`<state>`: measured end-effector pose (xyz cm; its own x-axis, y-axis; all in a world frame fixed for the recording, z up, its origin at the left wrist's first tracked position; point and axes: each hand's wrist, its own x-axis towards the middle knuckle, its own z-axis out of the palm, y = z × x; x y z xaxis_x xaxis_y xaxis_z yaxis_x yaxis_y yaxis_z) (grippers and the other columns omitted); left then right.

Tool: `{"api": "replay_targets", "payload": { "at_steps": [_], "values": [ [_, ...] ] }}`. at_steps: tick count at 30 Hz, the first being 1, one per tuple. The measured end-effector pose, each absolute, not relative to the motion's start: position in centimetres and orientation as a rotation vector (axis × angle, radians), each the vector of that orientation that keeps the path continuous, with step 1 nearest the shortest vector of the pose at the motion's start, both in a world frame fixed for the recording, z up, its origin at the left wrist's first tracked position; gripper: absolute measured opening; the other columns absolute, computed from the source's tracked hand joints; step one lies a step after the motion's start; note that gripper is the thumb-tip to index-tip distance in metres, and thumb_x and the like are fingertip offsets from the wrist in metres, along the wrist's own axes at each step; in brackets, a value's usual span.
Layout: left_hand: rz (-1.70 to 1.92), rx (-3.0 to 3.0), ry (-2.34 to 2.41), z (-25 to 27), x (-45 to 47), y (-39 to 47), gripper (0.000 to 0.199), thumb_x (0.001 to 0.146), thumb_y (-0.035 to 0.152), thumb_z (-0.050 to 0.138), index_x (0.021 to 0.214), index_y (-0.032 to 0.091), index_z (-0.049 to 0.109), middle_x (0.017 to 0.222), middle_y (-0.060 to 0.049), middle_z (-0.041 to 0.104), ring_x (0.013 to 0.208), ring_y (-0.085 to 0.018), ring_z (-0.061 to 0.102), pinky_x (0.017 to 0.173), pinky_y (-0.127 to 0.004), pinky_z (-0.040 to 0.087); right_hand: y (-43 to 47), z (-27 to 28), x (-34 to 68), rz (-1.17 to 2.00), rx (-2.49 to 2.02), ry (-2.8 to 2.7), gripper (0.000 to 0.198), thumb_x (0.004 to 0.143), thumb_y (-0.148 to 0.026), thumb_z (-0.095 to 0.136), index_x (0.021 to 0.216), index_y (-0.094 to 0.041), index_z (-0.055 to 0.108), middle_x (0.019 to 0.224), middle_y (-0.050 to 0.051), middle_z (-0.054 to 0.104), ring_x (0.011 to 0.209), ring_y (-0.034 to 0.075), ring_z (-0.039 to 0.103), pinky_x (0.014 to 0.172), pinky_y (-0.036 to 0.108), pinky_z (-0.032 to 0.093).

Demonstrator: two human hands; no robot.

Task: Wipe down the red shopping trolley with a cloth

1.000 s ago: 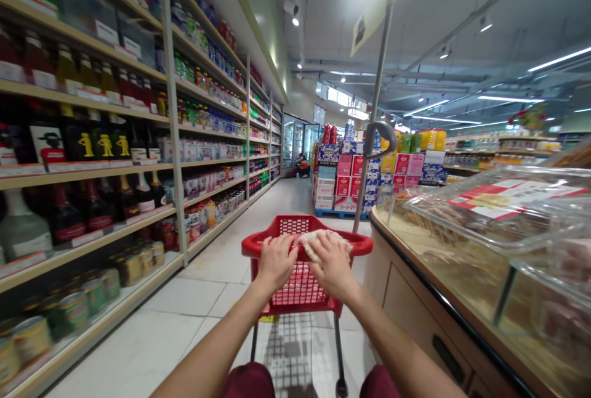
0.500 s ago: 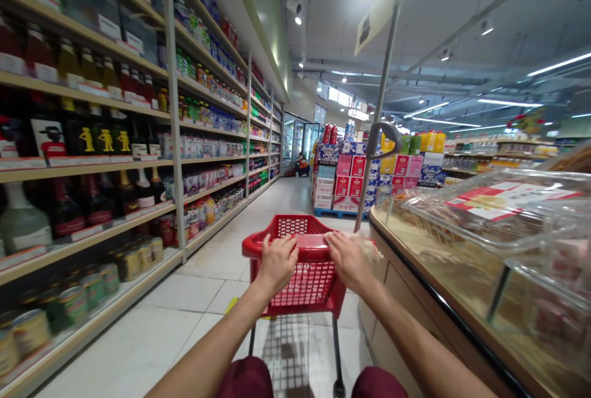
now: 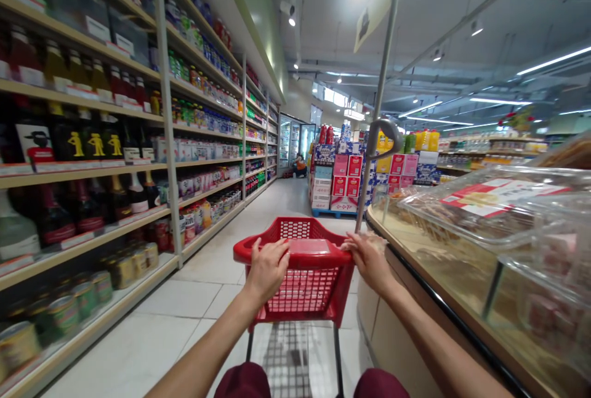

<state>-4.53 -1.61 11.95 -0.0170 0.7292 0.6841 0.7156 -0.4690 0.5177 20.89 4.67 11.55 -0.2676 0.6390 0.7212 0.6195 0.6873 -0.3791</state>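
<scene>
The left hand (image 3: 268,270) is resting bent fingers on the left part of the handle (image 3: 314,254) running across the cart (image 3: 300,292). The right hand (image 3: 370,260) is bending its fingers at the right end, the cloth (image 3: 377,238) showing just beyond them; whether either is gripping is unclear.

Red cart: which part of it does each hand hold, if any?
The left hand holds the handle left of its middle; the right hand holds a pale cloth, mostly hidden, at the handle's right end.
</scene>
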Motion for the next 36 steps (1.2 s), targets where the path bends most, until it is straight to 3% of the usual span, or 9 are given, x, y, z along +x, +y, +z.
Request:
{"api": "replay_targets", "payload": {
  "at_steps": [5, 10, 15, 18, 21, 23, 26, 31, 36],
  "values": [
    [1.479, 2.247, 1.66, 12.1, -4.8, -2.0, 0.025, 0.074, 0.027, 0.048, 0.094, 0.026, 0.062, 0.107, -0.007, 0.062, 0.102, -0.023, 0.053, 0.103, -0.048, 0.007, 3.3, 13.9, 16.9, 0.034, -0.934, -2.075, 0.027, 0.081, -0.03, 0.041, 0.096, -0.022, 0.062, 0.1, 0.005, 0.064, 0.096, 0.019, 0.056, 0.084, 0.032, 0.039],
    [1.397, 2.337, 1.721, 12.2, -4.6, -2.1, 0.026, 0.076, 0.026, 0.045, 0.097, 0.025, 0.061, 0.109, -0.007, 0.061, 0.103, -0.022, 0.053, 0.102, -0.048, 0.01, 2.9, 14.9, 20.5, 0.078, -1.144, -2.245, 0.028, 0.081, -0.039, 0.041, 0.087, -0.026, 0.065, 0.074, 0.002, 0.068, 0.071, 0.018, 0.061, 0.068, 0.027, 0.04],
    [1.437, 2.372, 1.702, 11.9, -4.5, -2.5, 0.026, 0.079, 0.027, 0.043, 0.099, 0.025, 0.059, 0.109, -0.007, 0.061, 0.103, -0.021, 0.053, 0.101, -0.048, 0.012, 2.2, 12.9, 21.3, 0.215, -1.007, -1.824, 0.029, 0.078, -0.041, 0.045, 0.083, -0.022, 0.065, 0.071, 0.002, 0.067, 0.066, 0.019, 0.059, 0.067, 0.029, 0.043],
    [1.384, 2.43, 1.742, 11.8, -4.5, -2.7, 0.026, 0.08, 0.026, 0.042, 0.1, 0.024, 0.058, 0.11, -0.007, 0.061, 0.103, -0.02, 0.052, 0.101, -0.049, 0.014, 0.7, 11.6, 16.5, 0.18, -0.878, -1.716, 0.029, 0.082, -0.036, 0.041, 0.095, -0.022, 0.063, 0.088, 0.004, 0.067, 0.081, 0.02, 0.06, 0.076, 0.034, 0.044],
    [1.329, 2.486, 1.765, 11.8, -4.6, -2.7, 0.028, 0.081, 0.023, 0.039, 0.103, 0.022, 0.056, 0.111, -0.006, 0.06, 0.104, -0.019, 0.051, 0.1, -0.05, 0.016, -0.7, 10.8, 11.5, -0.196, -0.838, -1.951, 0.031, 0.079, -0.032, 0.048, 0.108, -0.027, 0.057, 0.118, 0.005, 0.055, 0.111, 0.025, 0.046, 0.095, 0.045, 0.027],
    [1.305, 2.509, 1.771, 11.8, -4.6, -2.7, 0.028, 0.081, 0.022, 0.039, 0.103, 0.022, 0.056, 0.112, -0.006, 0.06, 0.105, -0.019, 0.051, 0.1, -0.05, 0.016, -0.7, 10.5, 10.8, -0.436, -0.883, -2.007, 0.035, 0.079, -0.03, 0.05, 0.114, -0.03, 0.053, 0.126, 0.004, 0.048, 0.116, 0.026, 0.04, 0.097, 0.047, 0.021],
    [1.269, 2.515, 1.778, 11.9, -4.4, -2.5, 0.028, 0.081, 0.022, 0.038, 0.103, 0.021, 0.056, 0.112, -0.006, 0.059, 0.105, -0.018, 0.051, 0.1, -0.05, 0.017, 0.8, 10.1, 14.6, -0.579, -0.974, -1.979, 0.03, 0.084, -0.027, 0.043, 0.11, -0.027, 0.056, 0.12, 0.004, 0.054, 0.111, 0.023, 0.046, 0.095, 0.041, 0.025],
    [1.27, 2.504, 1.809, 11.9, -3.7, -2.4, 0.028, 0.081, 0.022, 0.039, 0.104, 0.02, 0.056, 0.113, -0.007, 0.059, 0.106, -0.018, 0.051, 0.101, -0.05, 0.017, 2.4, 10.5, 19.2, -0.532, -1.209, -1.861, 0.033, 0.087, -0.028, 0.031, 0.096, -0.02, 0.062, 0.097, 0.006, 0.065, 0.093, 0.022, 0.055, 0.086, 0.04, 0.034],
    [1.222, 2.549, 1.846, 11.9, -3.7, -2.5, 0.03, 0.082, 0.023, 0.037, 0.107, 0.019, 0.054, 0.115, -0.007, 0.057, 0.106, -0.018, 0.05, 0.1, -0.048, 0.02, 0.9, 10.2, 12.7, -0.584, -0.957, -1.959, 0.034, 0.087, -0.031, 0.036, 0.11, -0.017, 0.057, 0.117, 0.008, 0.056, 0.111, 0.022, 0.046, 0.098, 0.039, 0.024]
  ]
}}
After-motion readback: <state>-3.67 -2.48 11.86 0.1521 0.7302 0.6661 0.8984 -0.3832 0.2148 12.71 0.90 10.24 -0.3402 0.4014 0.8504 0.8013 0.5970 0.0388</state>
